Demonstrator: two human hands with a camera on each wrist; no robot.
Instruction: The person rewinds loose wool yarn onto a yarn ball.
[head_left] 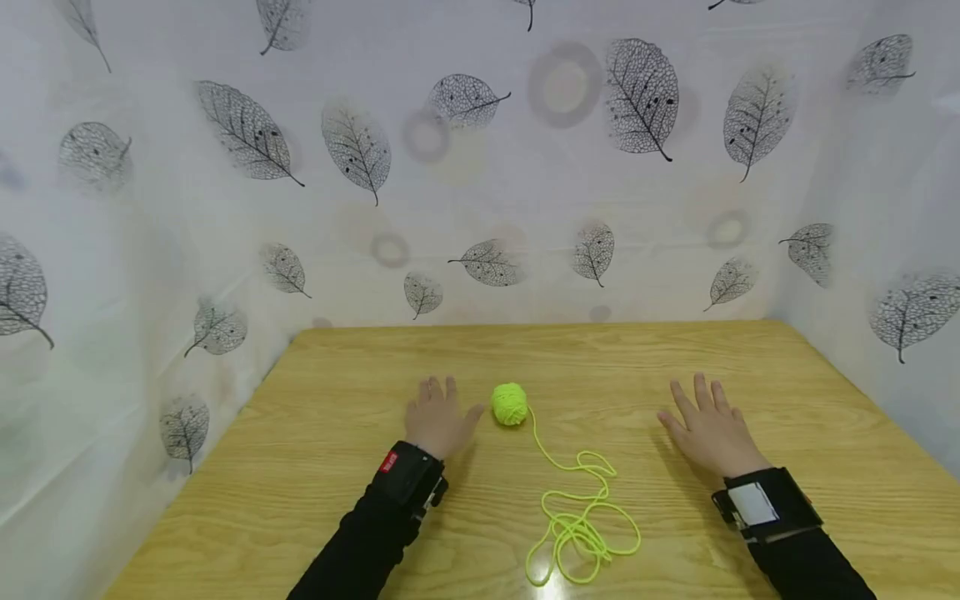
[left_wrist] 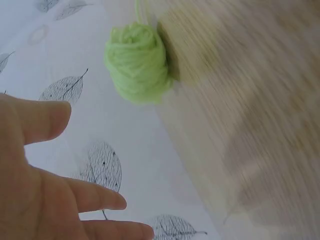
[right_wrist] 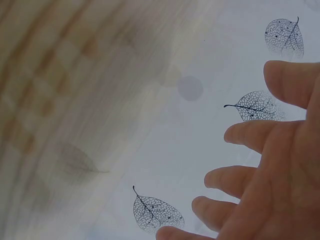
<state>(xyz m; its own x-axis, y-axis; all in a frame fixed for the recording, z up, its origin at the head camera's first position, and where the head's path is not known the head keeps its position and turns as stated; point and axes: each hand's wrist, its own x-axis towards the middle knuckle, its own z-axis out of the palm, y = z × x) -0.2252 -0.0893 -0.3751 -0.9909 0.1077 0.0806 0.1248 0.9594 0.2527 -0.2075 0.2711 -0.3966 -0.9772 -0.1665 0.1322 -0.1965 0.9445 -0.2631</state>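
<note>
A small ball of bright yellow-green yarn [head_left: 509, 404] sits near the middle of the table, and in the left wrist view the yarn ball [left_wrist: 137, 64] shows its wound strands. From it a loose strand [head_left: 581, 525] runs toward the front and lies in tangled loops. Just left of the ball is my left hand [head_left: 438, 421], palm down with fingers spread, its thumb pointing at the yarn. My right hand [head_left: 712, 429] is well to the right of the loops, fingers spread and holding nothing; the right wrist view shows the same hand [right_wrist: 270, 175] with fingers apart.
The wooden table [head_left: 360, 375] has a light grain. A white curtain [head_left: 480, 192] printed with dark leaf shapes surrounds its back and sides. Black bands with devices wrap both wrists, over dark sleeves.
</note>
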